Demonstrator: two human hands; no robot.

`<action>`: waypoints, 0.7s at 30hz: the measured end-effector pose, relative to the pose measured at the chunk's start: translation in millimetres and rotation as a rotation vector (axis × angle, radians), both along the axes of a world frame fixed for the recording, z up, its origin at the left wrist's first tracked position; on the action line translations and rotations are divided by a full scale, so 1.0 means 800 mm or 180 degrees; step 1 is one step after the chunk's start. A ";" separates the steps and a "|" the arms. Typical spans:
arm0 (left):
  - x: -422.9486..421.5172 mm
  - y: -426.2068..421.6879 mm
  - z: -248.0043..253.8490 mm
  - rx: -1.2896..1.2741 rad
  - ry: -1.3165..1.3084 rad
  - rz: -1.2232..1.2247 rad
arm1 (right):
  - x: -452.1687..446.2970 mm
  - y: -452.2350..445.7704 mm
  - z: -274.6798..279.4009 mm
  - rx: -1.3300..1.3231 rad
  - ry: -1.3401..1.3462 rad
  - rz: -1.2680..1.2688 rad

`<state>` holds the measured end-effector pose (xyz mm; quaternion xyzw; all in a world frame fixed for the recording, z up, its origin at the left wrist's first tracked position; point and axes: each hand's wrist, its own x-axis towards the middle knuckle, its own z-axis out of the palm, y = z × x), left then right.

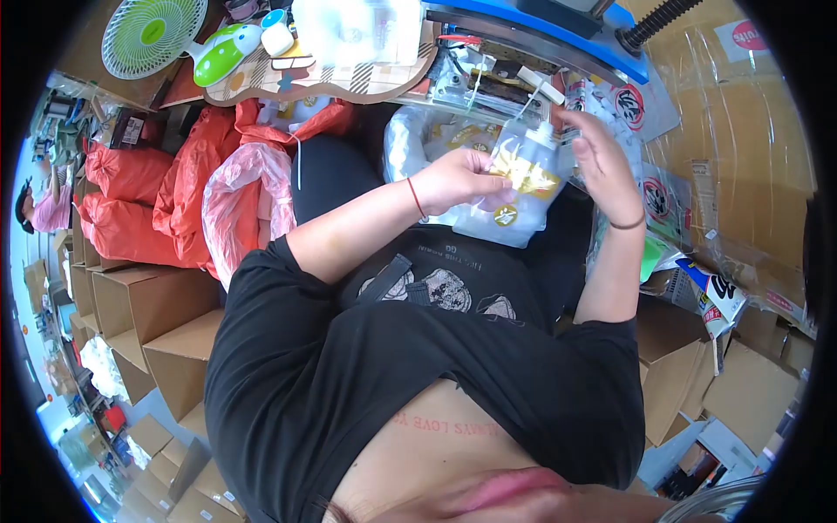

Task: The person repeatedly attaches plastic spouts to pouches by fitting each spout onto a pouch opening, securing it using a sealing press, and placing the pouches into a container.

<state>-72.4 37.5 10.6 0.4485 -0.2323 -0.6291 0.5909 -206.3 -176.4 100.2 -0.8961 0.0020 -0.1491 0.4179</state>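
My left hand (455, 183) pinches the side of a clear spout pouch (510, 222) with gold print, held in front of my lap. The pouch has a white spout (543, 132) at its top corner. Beside that spout, my right hand (608, 174) is raised with its fingers stretched out and nothing visible in them. Just behind the pouch, a clear plastic bag (405, 148) holds more gold-printed pouches.
A table edge carries a handheld fan (222, 57), a checked mat (366, 80) and a blue-framed press (540, 22). Red plastic bags (126, 205) stand at the left, a large cardboard box (741, 131) at the right. Open cartons (157, 301) surround my seat.
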 end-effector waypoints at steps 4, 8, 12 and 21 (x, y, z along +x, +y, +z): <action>0.031 -0.016 0.005 0.0288 -0.0059 0.0761 | -0.050 -0.057 -0.039 -0.1935 0.0341 -0.1056; 0.080 -0.039 0.001 0.0179 -0.0127 0.0792 | -0.059 -0.047 -0.042 -0.1384 0.0820 -0.0406; 0.089 -0.041 0.004 0.0498 -0.0575 0.1293 | -0.076 -0.046 -0.036 -0.1140 0.1069 -0.0239; 0.178 0.059 -0.014 0.0981 -0.6982 0.0649 | -0.088 -0.059 -0.069 0.0602 0.0034 -0.1384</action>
